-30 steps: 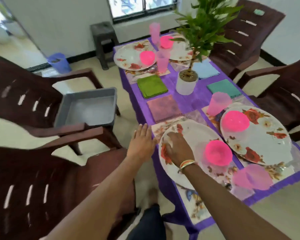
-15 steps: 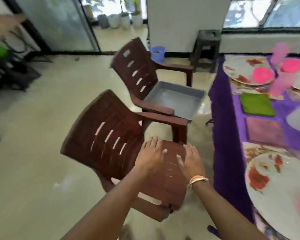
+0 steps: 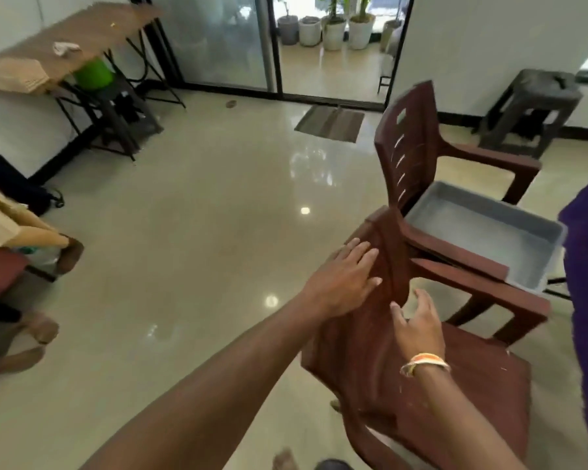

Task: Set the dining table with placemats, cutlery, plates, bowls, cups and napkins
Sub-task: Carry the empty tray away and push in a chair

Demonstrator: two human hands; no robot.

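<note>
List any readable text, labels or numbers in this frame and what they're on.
None can be read. The near chair, the grey tub, the wooden table, the plant pots and the wristband show no words, labels or numbers.

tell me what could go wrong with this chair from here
The near chair has its armrest close against the far chair, which carries the grey tub; a shove might jolt the tub off. The left hand lies flat on the backrest and the right hand grips nothing, so the chair might slip or tip. A bare foot is near the chair's leg and might get caught.
</note>
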